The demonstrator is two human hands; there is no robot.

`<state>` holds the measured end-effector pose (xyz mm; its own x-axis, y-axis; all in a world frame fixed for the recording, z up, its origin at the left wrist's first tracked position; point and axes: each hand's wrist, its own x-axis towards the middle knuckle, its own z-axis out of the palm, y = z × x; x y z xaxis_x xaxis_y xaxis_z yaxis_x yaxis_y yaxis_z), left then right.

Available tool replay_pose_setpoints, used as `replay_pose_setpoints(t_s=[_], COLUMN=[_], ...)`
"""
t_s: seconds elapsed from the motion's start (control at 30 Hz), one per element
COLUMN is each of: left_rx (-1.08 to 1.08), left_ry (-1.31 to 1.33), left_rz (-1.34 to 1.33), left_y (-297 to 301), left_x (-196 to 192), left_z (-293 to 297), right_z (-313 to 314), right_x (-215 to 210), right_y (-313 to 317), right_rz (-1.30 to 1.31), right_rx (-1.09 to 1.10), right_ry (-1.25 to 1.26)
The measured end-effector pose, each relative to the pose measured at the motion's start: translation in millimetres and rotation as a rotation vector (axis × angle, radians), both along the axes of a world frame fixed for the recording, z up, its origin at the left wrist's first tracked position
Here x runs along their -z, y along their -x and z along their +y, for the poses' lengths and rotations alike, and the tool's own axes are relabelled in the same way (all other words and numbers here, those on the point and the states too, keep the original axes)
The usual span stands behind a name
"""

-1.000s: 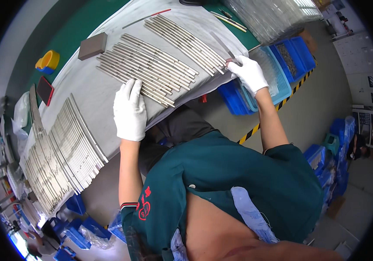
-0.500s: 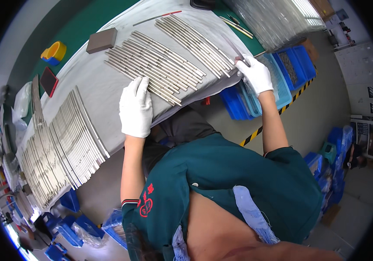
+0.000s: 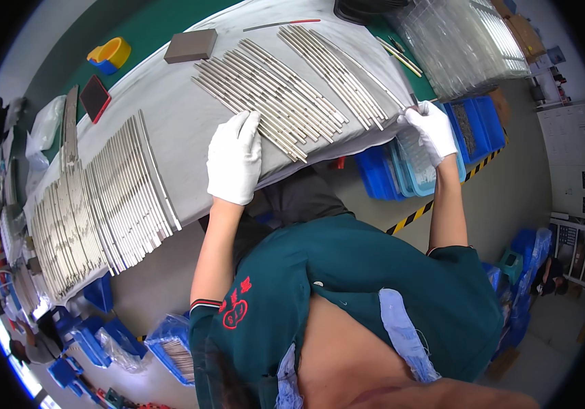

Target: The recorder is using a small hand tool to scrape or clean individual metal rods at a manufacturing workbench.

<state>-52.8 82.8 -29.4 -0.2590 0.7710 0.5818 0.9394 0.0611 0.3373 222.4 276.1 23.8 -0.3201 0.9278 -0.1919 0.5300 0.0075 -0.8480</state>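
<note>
- Evidently the work in hand concerns metal rods [image 3: 272, 95], marked with dark bands and laid side by side in separate groups on the cloth-covered desk [image 3: 163, 136].
- Left hand [image 3: 236, 160], white-gloved: fingers lie together over the left edge of the middle group, toward its near ends. Whether the grip closes on a rod or merely rests there, I cannot tell; the thumb is not clearly seen.
- Right hand [image 3: 432, 131], white-gloved: narrow grip, thumb and fingers apparently pinched on the end of a slim grey strip [image 3: 407, 88] at the desk's right edge, near the right-hand rods [image 3: 333, 75].
- Progress: rods are set out in rows, near ends uneven. The middle and right-hand groups are parted by a gap; judged by position, these form the batch being handled.
- Further rods [image 3: 128, 194] lie in a dense spread at the left of the desk, well apart from both hands. Whether they are finished or waiting cannot be told.
- Outstanding: judged from this layout, the work is partway; no count of completed pieces is possible.
- Also noted: a brown block [image 3: 191, 46] and a red-handled tool [image 3: 282, 25] lie beyond the rods, neither touched by a hand.
</note>
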Motion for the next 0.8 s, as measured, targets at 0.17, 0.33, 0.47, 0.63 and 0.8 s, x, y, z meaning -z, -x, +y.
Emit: replay_pose_setpoints(t_s=[0.17, 0.33, 0.47, 0.63, 0.8], left_rx=[0.006, 0.001, -0.058, 0.057, 0.113], left_ry=[-0.012, -0.052, -0.139, 0.003, 0.415], left_rz=[-0.027, -0.101, 0.138, 0.214, -0.246], left_y=[1.7, 1.3, -23.4, -49.8, -55.4], left_x=[1.7, -2.6, -58.5, -117.1, -85.2], left_z=[0.3, -7.1, -19.5, -42.2, -78.9], right_z=[4.8, -21.6, -38.4, -53.7, -78.9], right_x=[9.2, -30.5, -46.8, -58.0, -39.4], right_y=[0.0, 4.6, -10.1, 9.3, 71.5], right_rz=[0.481, 0.452, 0.441, 0.542, 0.482], right_rx=[0.118, 0.092, -0.057, -0.507, -0.525], right_ry=[0.089, -0.154, -0.111, 0.253, 0.613])
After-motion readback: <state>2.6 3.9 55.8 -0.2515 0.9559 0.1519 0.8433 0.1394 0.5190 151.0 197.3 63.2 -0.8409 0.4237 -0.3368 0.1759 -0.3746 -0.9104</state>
